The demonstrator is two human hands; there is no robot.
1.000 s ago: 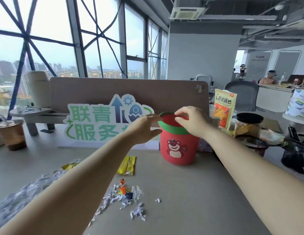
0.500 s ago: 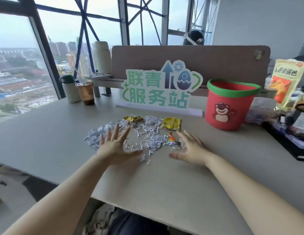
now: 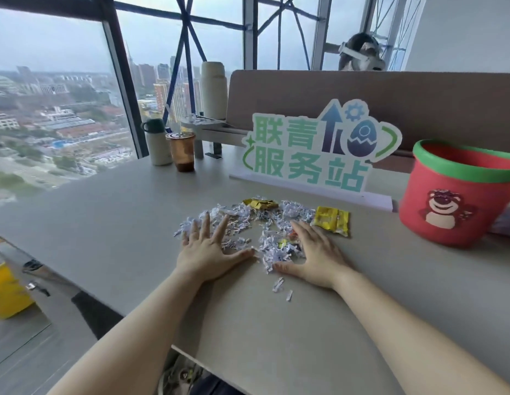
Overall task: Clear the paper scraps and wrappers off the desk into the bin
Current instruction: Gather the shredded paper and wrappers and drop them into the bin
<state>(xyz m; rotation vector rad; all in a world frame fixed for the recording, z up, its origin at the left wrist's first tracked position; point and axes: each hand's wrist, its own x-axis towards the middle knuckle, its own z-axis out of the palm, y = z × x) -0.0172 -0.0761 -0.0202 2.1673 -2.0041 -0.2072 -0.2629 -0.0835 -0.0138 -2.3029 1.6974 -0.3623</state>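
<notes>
**A:** What does the head view show on the flat grey counter (image 3: pixel 111 223)?

**B:** A messy pile of small white paper scraps (image 3: pixel 248 223) lies in the middle. A crumpled yellow wrapper (image 3: pixel 260 203) sits at the far edge of the pile. A flatter yellow wrapper (image 3: pixel 332 220) lies just beside the pile, on its right side.

**A:** Where are the hands?

**B:** The left hand (image 3: pixel 209 249) lies flat on the counter with its fingers spread wide, touching the left side of the scraps. The right hand (image 3: pixel 316 256) lies flat too, open, on the right side. Both hold nothing. Scraps sit between the two thumbs. Something small and orange and yellow is mixed in by the right hand, but it is too blurry to say what.

**A:** And the bin?

**B:** The round red bin with a green rim and a bear picture (image 3: pixel 458 195) stands upright to the right, well apart from the pile. A green and white cut-out sign (image 3: pixel 319 149) stands behind the scraps. A brown drink cup (image 3: pixel 182 152) and a white bottle with a dark lid (image 3: pixel 158 143) stand far left, by the window.
</notes>
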